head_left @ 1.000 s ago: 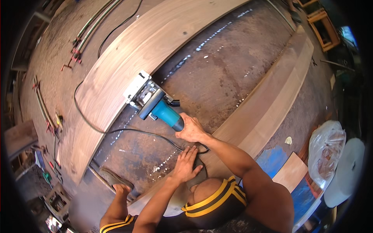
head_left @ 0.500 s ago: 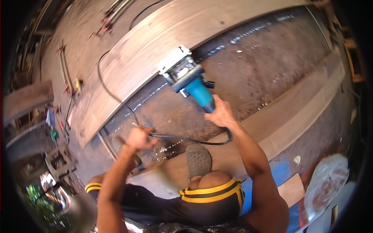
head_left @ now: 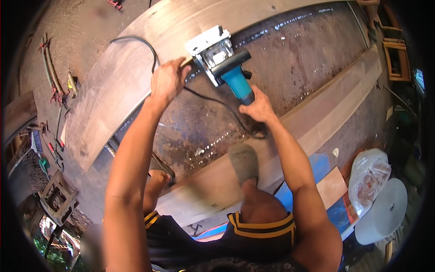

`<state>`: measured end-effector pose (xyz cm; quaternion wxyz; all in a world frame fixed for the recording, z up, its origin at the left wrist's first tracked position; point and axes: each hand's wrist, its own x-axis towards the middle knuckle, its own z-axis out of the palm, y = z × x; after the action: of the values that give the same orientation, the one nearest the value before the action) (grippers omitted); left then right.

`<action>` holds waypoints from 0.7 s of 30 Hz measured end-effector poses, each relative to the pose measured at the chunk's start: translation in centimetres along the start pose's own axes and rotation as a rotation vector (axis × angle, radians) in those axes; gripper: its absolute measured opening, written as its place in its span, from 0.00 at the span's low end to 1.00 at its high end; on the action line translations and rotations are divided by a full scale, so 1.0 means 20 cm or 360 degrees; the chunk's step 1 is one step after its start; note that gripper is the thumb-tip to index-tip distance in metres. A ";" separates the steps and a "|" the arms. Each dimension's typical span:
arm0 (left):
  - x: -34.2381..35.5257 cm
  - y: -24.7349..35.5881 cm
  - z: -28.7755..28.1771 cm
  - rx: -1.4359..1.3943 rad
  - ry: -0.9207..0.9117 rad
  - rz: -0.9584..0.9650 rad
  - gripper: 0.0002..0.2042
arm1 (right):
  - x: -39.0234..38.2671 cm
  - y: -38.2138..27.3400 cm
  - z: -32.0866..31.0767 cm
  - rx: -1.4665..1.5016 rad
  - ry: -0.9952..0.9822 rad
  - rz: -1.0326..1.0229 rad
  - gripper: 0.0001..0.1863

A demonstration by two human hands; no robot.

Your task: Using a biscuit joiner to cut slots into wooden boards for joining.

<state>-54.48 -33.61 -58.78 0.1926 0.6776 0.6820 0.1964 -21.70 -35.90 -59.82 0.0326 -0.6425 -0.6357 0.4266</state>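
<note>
At the far left, clamps and hand tools lie scattered on the dirt floor beside a wooden stool; none of it is near the work, but it is a tripping risk if the person steps back; next comes the wide plank, lying at a slant across the frame; the left hand rests on its edge, fingers curled loosely around the black power cord, which loops over the board and runs under the arm toward the tool; that cord looks like the main hazard, since slack lying close to the baseplate could be drawn under it or nicked. The power tool, with a teal body and a metal baseplate and probably a trimmer or a small saw, sits at the plank's edge just beside that hand; fingers so near the base could be caught if the machine kicks. The right hand grips the teal handle closed; one-handed control on a narrow edge may let it tip. A sandalled foot stands on the second plank, which might shift underfoot; a plastic bag sits at the right.
</note>
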 end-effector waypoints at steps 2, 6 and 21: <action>0.09 -0.01 0.00 0.0149 -0.0077 -0.0029 0.18 | 0.03 -0.04 -0.04 -0.0013 -0.0080 0.0089 0.36; 0.22 -0.02 0.09 0.0178 -0.0181 0.0007 0.18 | 0.04 0.07 0.04 -0.0002 0.0018 0.0011 0.35; 0.33 0.09 0.15 0.0352 -0.0273 0.0111 0.16 | 0.06 0.08 -0.01 0.0171 -0.0126 -0.0004 0.36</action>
<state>-51.43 -26.90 -60.28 0.1675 0.7323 0.6566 0.0681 -20.46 -35.07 -61.26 0.0425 -0.6218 -0.6133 0.4851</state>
